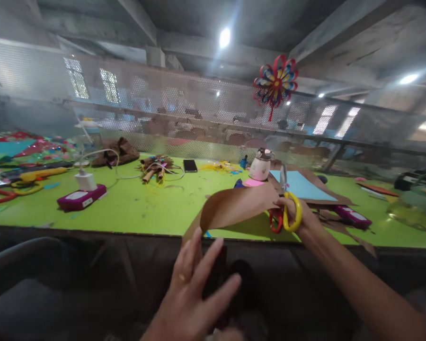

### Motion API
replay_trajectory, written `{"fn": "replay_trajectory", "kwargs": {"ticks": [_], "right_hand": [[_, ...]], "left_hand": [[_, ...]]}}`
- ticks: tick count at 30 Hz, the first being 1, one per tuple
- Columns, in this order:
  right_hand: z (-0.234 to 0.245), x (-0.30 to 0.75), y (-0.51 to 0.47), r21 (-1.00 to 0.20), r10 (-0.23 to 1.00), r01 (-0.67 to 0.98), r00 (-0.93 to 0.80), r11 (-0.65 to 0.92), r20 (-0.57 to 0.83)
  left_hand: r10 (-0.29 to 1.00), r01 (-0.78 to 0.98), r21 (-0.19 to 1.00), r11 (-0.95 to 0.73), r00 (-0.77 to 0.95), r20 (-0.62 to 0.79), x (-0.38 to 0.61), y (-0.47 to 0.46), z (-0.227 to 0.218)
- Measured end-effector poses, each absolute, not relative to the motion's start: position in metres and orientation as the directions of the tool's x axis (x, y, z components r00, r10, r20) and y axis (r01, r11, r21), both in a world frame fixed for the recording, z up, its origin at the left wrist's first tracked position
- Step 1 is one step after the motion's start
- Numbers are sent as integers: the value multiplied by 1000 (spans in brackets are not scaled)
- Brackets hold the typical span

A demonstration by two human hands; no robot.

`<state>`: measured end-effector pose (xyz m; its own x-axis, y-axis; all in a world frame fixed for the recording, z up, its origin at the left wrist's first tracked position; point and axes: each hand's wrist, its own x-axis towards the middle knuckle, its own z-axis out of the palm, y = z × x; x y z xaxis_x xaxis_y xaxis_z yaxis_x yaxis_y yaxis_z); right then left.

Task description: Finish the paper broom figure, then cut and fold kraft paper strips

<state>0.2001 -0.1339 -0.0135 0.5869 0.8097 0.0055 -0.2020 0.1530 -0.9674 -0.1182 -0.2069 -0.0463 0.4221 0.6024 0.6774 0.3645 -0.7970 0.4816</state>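
A curled sheet of brown paper [237, 203] arches over the table's front edge. At its right end my right hand [300, 213] is closed around a pair of scissors [291, 219] with yellow and red handle loops, and their blades point upward. The fingers of that hand also touch the paper's edge, though the exact grip is partly hidden. Below the paper's left end, my left hand [197, 289] is open, its fingers spread and slightly blurred. One fingertip of it is at the paper's lower left edge; whether it presses there I cannot tell.
On the green table [124, 199] are a purple power strip [81, 198] with a white charger, a phone [190, 166], brown paper rolls [156, 168], a pale jar [260, 168] and light blue paper [305, 184]. A pinwheel-like flower [277, 83] hangs on the mesh partition [213, 109].
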Motion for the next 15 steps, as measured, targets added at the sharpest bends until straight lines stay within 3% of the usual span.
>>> {"fn": "replay_trajectory", "kwargs": {"ticks": [2,3,7,11,14,15], "right_hand": [[-15,198,-136,-967,812,-215,583,134,-17],[-16,196,-138,-967,813,-221,581,123,-29],[-19,179,-149,-965,826,-251,558,74,-82],[-20,164,-155,-967,849,-255,514,15,-122],[-19,157,-153,-967,871,-255,476,7,-120],[-18,155,-152,-963,884,-267,454,11,-115]], "left_hand": [[528,447,324,-834,477,702,-121,-186,-46],[547,502,315,-805,424,722,-124,-172,-46],[590,624,358,-695,209,780,-147,-110,-37],[660,725,407,-556,88,746,-183,-71,-4],[517,818,355,-452,-85,852,-195,-79,24],[469,810,387,-441,-160,869,-190,-91,27]]}}
